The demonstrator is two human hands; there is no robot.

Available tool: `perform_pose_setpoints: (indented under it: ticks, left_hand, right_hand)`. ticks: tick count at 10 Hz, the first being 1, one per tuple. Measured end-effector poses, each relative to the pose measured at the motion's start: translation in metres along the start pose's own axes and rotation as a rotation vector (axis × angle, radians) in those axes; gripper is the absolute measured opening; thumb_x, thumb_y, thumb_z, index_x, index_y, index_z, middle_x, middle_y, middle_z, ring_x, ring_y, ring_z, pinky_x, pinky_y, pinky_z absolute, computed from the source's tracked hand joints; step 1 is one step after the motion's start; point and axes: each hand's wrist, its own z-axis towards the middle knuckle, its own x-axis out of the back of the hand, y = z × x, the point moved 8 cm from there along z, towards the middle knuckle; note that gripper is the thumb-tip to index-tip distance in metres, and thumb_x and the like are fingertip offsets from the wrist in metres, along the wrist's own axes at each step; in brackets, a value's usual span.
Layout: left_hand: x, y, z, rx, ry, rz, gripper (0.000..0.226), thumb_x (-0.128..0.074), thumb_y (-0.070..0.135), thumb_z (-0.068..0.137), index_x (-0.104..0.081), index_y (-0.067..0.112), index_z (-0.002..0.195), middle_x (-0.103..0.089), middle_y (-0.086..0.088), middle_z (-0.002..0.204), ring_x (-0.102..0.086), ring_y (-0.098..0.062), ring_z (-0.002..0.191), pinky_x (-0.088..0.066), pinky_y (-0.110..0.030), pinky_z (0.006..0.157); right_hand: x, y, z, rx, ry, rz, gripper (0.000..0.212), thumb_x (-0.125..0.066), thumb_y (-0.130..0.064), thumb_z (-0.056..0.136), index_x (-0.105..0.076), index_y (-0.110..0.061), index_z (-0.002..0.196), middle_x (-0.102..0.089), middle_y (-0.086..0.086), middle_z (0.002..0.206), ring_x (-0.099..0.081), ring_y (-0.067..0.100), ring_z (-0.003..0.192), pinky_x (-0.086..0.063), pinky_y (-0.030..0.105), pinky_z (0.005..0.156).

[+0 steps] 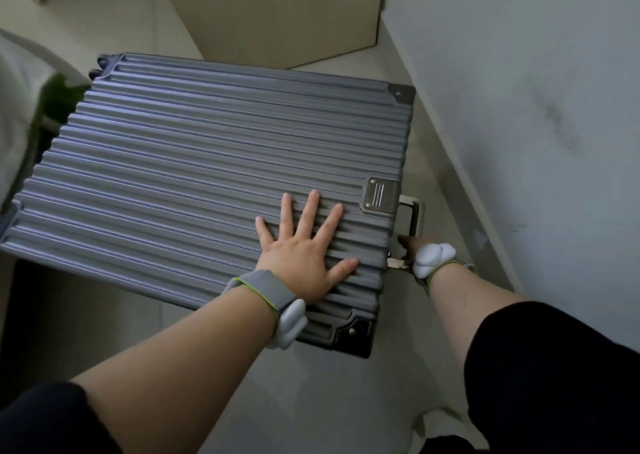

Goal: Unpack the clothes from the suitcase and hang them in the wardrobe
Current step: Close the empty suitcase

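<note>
A closed grey-blue ribbed suitcase (194, 176) is tilted flat above the pale floor, its wheels at the far left end. My left hand (304, 242) lies spread with straight fingers on the lid near its right end. My right hand (408, 245) reaches under the right end and grips the metal pull handle (414, 213); its fingers are mostly hidden behind the case. No clothes are visible.
A white wall (519, 90) runs close along the right. A beige cabinet panel (277, 13) stands beyond the suitcase. White bedding (17, 90) and something green (57, 97) lie at the left. Pale floor (329, 384) shows below the case.
</note>
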Motion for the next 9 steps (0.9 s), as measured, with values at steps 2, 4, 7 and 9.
perform_pose_setpoints:
  ticks: [2, 4, 7, 9]
  left_hand:
    - [0.016, -0.005, -0.014, 0.005, -0.012, -0.018, 0.083, -0.019, 0.08, 0.079, 0.018, 0.045, 0.144, 0.027, 0.009, 0.155, 0.028, -0.031, 0.141, 0.007, -0.066, 0.109]
    - [0.079, -0.016, -0.04, -0.009, 0.103, -0.104, 0.079, -0.023, 0.077, 0.081, 0.011, 0.046, 0.145, 0.019, 0.011, 0.157, 0.019, -0.03, 0.144, -0.001, -0.063, 0.112]
    - [0.204, -0.045, -0.08, 0.025, 0.163, -0.447, 0.091, -0.017, 0.083, 0.07, 0.001, 0.041, 0.149, 0.003, 0.002, 0.16, 0.003, -0.034, 0.146, -0.01, -0.059, 0.114]
    - [0.29, -0.064, -0.113, -0.036, 0.203, -0.783, 0.101, -0.032, 0.089, 0.068, -0.005, 0.037, 0.15, -0.013, -0.003, 0.159, -0.014, -0.03, 0.145, -0.012, -0.045, 0.118]
  right_hand:
    - [0.014, -0.036, -0.058, 0.098, 0.064, 0.023, 0.041, -0.033, -0.018, 0.102, -0.039, -0.006, 0.141, -0.038, 0.016, 0.147, -0.039, 0.028, 0.133, -0.032, 0.023, 0.1]
    - [0.05, -0.052, -0.106, 0.142, 0.179, 0.42, 0.039, -0.053, -0.019, 0.091, -0.056, 0.001, 0.124, -0.057, 0.02, 0.129, -0.054, 0.032, 0.119, -0.043, 0.028, 0.086]
    - [0.13, -0.141, -0.227, 0.32, 0.305, 0.536, 0.012, -0.056, -0.02, 0.074, -0.05, -0.021, 0.064, -0.053, 0.004, 0.077, -0.051, 0.022, 0.089, -0.047, 0.045, 0.096]
    - [0.178, -0.223, -0.319, 0.507, 0.344, 0.507, 0.01, -0.053, -0.025, 0.055, -0.052, -0.019, 0.063, -0.049, 0.001, 0.068, -0.047, 0.021, 0.072, -0.041, 0.039, 0.079]
